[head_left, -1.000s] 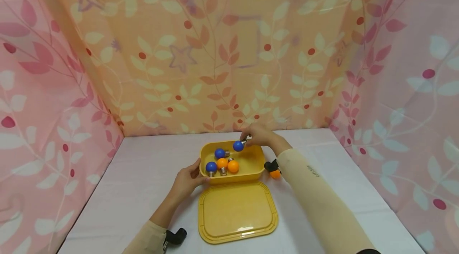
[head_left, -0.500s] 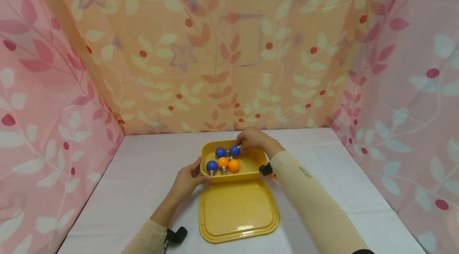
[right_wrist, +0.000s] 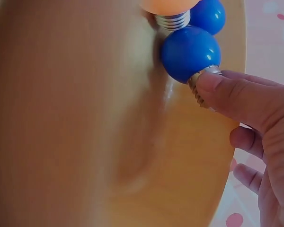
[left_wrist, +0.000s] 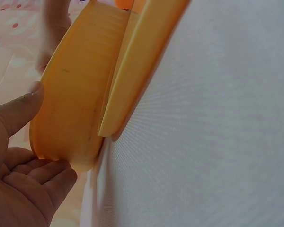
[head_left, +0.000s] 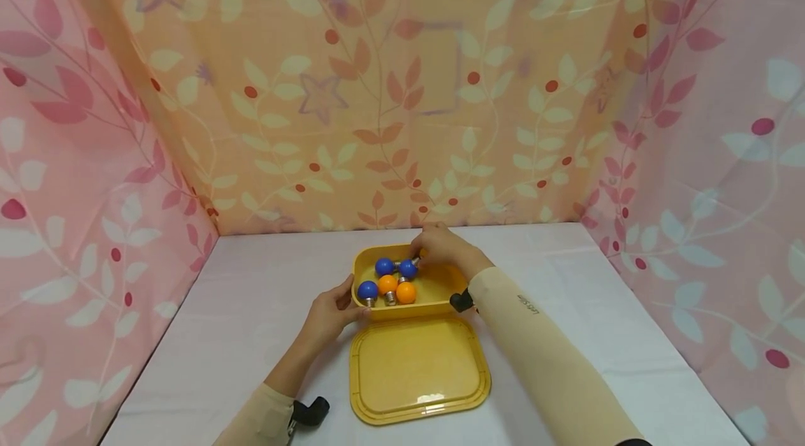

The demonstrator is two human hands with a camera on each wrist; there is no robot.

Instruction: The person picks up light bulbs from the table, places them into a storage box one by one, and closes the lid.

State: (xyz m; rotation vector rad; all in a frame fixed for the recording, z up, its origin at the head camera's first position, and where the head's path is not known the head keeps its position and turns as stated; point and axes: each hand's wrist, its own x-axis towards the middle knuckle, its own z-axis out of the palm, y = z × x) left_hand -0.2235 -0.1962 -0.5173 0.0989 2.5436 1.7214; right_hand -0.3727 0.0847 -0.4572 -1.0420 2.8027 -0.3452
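Note:
A yellow plastic box (head_left: pixel 448 285) holds several small light bulbs with metal screw bases. My right hand (head_left: pixel 443 248) reaches over its back rim. Thumb and fingertips pinch a blue light bulb (right_wrist: pixel 190 53) by the screw base, its globe low inside the box beside the other bulbs. Also in the box are two more blue bulbs (head_left: pixel 367 290) and two orange bulbs (head_left: pixel 406 292), grouped in the left half. My left hand (head_left: pixel 330 312) holds the box's left end, the thumb at the front wall (left_wrist: pixel 71 104) and the other fingers curled at the corner.
A yellow lid (head_left: pixel 420 370) lies flat on the white-covered table (head_left: pixel 264 292), just in front of the box. Patterned cloth walls (head_left: pixel 402 117) stand at the back and both sides. Black wrist mounts (head_left: pixel 311 412) sit on both forearms.
My right hand has lowered the blue bulb leftward into the box, beside the others. The right forearm now hides most of an orange bulb right of the box. The left hand keeps its place.

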